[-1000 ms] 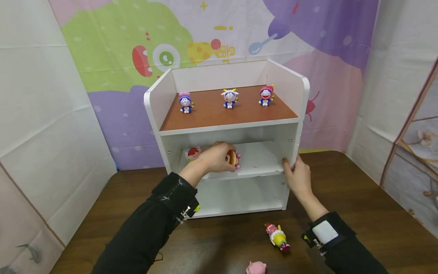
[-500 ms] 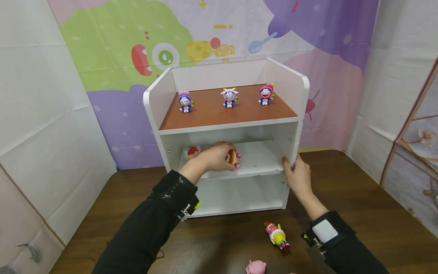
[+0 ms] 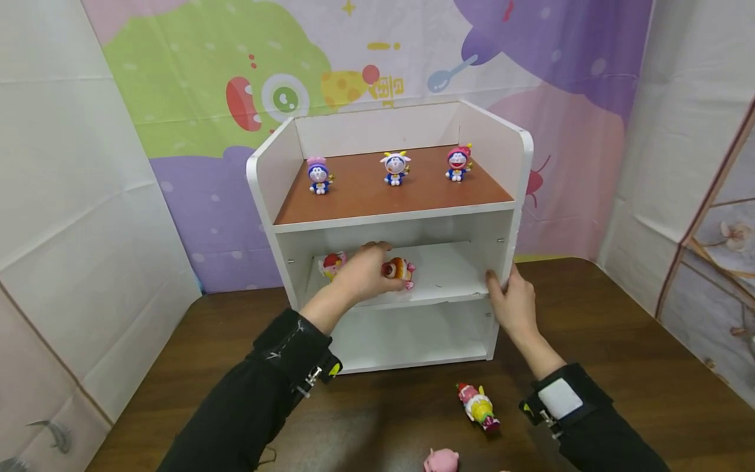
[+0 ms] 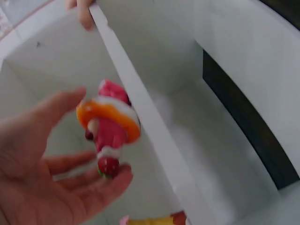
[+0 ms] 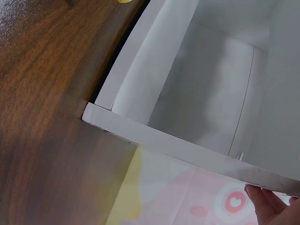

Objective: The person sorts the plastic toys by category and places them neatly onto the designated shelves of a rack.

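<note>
My left hand (image 3: 364, 272) is at the middle shelf, its thumb and fingers spread around a small pink figurine (image 4: 112, 124) with an orange-and-white ring about its middle. In the left wrist view the fingers look loose and relaxed around it. The same figurine (image 3: 400, 269) appears to lie on its side, feet to the right. Another figurine (image 3: 333, 263) with a red top is left of it, partly hidden by my hand. My right hand (image 3: 515, 305) grips the front edge of the right side panel (image 5: 154, 140) of the white shelf unit (image 3: 395, 219).
On the brown top board stand three blue-and-white figurines (image 3: 395, 169). A pink-and-yellow figurine (image 3: 478, 408) lies on the wooden table (image 3: 590, 314) in front, near a pink pig figurine (image 3: 441, 461). A patterned cloth (image 3: 194, 111) hangs behind.
My left hand has loosened around the ringed figurine and drawn slightly left, showing more of it. The right hand stays on the side panel.
</note>
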